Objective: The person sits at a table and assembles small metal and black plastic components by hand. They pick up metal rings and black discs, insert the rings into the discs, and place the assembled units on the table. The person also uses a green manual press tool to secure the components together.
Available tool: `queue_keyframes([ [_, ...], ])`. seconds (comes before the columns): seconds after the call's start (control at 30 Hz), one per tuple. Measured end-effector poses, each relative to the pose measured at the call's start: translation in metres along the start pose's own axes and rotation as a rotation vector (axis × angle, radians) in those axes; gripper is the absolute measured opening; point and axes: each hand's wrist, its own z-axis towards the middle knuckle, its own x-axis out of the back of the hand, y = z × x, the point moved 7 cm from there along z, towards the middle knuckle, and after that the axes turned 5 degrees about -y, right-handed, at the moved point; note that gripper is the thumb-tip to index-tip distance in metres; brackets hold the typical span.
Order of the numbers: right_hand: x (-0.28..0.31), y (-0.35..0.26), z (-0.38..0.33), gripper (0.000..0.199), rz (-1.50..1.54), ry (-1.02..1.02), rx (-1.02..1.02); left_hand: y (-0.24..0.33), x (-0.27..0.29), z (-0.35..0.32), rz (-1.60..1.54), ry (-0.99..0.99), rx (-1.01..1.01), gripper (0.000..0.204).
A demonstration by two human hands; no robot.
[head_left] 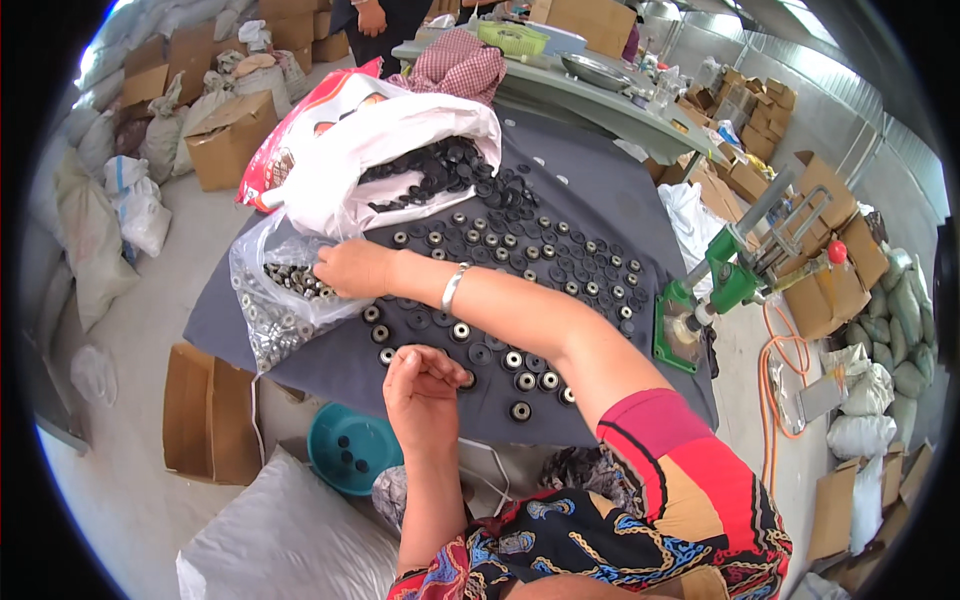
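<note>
My right arm, with a silver bracelet, crosses the dark cloth-covered table (610, 230). My right hand (355, 268) reaches into the mouth of a clear plastic bag (262, 245) of small metal bushings (290, 278), its fingers bent together at the pile and their tips partly hidden. Nearer me, my left hand (425, 385) is held at the table's front edge, cupped with curled fingers; what lies in them is unclear. Black round rubber discs (575, 250) cover the table in rows. Several, like the nearest disc (520, 411), have a metal ring in the middle.
A white sack (440, 112) spills black discs at the back left. A green hand press (685, 320) with a red knob stands at the table's right corner. Below are a teal basin (350, 440), a cardboard box (210, 415) and a white sack (290, 530). A person (385, 25) stands behind.
</note>
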Motion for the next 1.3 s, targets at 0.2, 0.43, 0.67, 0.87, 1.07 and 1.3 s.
queue_keyframes([
  [0.2, 0.105, 0.005, -0.075, 0.023, 0.295, 0.369, -0.073, 0.011, 0.014, 0.000, -0.005, -0.047, -0.020, 0.018],
  [0.43, 0.114, 0.041, -0.258, 0.019, 0.231, -0.031, -0.601, 0.001, 0.004, 0.000, -0.065, -0.044, 0.030, 0.018],
  [0.67, 0.062, 0.002, -0.311, 0.022, 0.427, -0.162, -0.774, -0.011, 0.004, 0.004, -0.062, -0.050, 0.063, 0.017],
  [0.87, 0.054, -0.004, -0.312, 0.021, 0.412, -0.123, -0.766, -0.013, 0.011, 0.006, -0.060, -0.029, 0.063, 0.017],
  [1.07, 0.102, 0.005, -0.337, 0.019, 0.382, 0.118, -0.860, -0.012, 0.014, 0.006, -0.042, -0.012, 0.048, 0.018],
  [1.3, 0.100, 0.019, -0.355, 0.021, 0.300, 0.000, -0.913, -0.020, 0.013, 0.008, -0.026, -0.019, 0.070, 0.016],
])
